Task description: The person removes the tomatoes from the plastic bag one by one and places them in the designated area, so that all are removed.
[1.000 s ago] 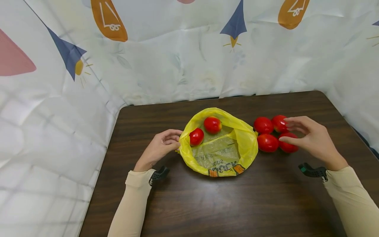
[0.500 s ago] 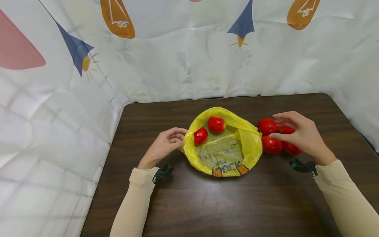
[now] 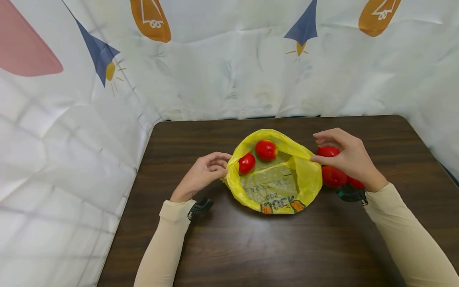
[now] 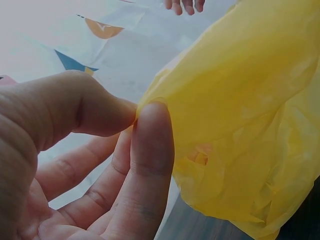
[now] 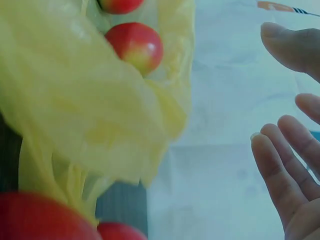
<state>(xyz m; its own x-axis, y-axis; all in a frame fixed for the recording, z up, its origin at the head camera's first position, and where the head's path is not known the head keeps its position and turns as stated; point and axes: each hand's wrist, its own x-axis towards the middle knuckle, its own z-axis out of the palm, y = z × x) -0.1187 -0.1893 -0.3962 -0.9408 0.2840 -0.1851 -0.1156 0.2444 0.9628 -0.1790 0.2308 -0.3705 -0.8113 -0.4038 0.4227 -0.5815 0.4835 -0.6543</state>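
2 red fruits (image 3: 266, 150) lie inside the yellow bag (image 3: 309, 175), toward its far left, with the bag's mouth gaping upward on the dark wooden table (image 3: 233, 255). At least 3 more red fruits (image 3: 334, 177) crowd together just right of the bag, hemming in that side; the nearest touches the yellow plastic or almost does (the head view cannot settle which). The left hand (image 3: 203, 174) pinches the bag's left rim between thumb and finger. The right hand (image 3: 349, 153) holds nothing: its thumb and fingers are spread apart over the cluster, hiding part of it from the head camera, and the right wrist view shows a gap between fingertips and plastic. A dark wrist device (image 3: 202, 206) sits on the left arm, a second device (image 3: 351, 195) on the right, near the lower fruits in the head view.

Behind, the table's far edge runs close to a hanging white sheet (image 3: 215, 67) printed with blue rockets, which also walls in the left side. Only a strip of wood separates the bag from that far edge; a wider stretch spreads on the near side, between the sleeves (image 3: 163, 243)
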